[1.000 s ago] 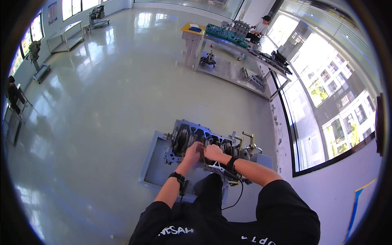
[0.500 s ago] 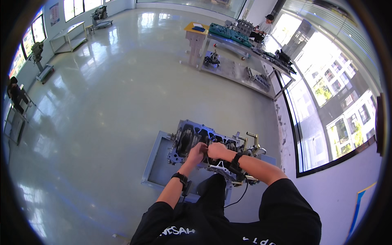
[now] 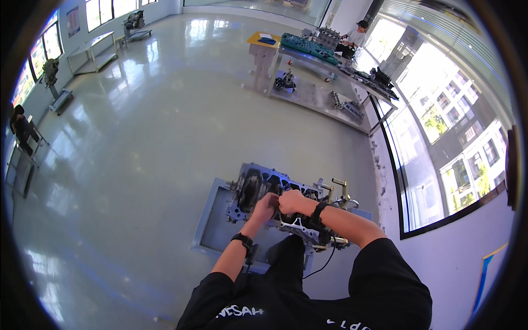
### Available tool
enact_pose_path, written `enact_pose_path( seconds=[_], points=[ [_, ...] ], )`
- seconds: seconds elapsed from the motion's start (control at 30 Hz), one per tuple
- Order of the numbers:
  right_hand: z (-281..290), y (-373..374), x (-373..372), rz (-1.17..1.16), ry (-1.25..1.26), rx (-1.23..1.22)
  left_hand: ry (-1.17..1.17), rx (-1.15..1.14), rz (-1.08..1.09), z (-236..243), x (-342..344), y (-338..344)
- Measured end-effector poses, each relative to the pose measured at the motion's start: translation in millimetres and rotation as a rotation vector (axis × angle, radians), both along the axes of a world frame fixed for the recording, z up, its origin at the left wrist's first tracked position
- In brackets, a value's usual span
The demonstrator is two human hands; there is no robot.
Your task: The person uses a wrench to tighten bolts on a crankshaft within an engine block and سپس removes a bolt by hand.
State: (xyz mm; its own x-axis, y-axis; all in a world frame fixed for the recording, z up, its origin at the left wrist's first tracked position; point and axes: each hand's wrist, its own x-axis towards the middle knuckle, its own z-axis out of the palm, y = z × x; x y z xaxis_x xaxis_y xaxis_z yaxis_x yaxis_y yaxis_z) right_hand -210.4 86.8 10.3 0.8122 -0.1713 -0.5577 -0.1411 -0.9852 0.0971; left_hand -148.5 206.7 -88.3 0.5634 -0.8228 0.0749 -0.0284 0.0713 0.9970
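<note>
An engine block [image 3: 240, 210] lies with its open side up in front of me, with dark cavities and crankshaft parts showing inside. Over its middle, my two hands meet. My left hand [image 3: 265, 207] has its fingers bent and pinched together at the block's opening. Right beside it, my right hand [image 3: 291, 202] is closed like a fist, its knuckles up and its fingertips turned toward the left hand. Whatever the fingers grip is hidden or too small to make out. Both wrists wear black bands.
The block sits on a stand with a grey-blue base frame [image 3: 204, 223] and brass-coloured crank handles [image 3: 342, 190] at the right. A black cable hangs beside my leg. Farther off, a metal workbench [image 3: 319, 102] carries engine parts and a green cylinder-shaped casting [image 3: 308, 48]; a person [image 3: 356, 37] is behind it.
Both hands stay at the same spot on the block, fingers still closed. The right hand has shifted very slightly left, toward the left hand.
</note>
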Motion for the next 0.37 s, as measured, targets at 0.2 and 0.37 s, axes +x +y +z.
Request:
enact_pose_path(
  seconds=[0.2,0.37],
  points=[
    [-15.6,4.2,-9.0,-0.169,-0.154,0.093,-0.047,0.071,-0.001,0.3,0.1,2.6],
    [-27.5,13.0,-12.4,-0.547,-0.314,0.189,-0.096,0.070,0.010,-13.7,-9.5,6.6]
  ],
)
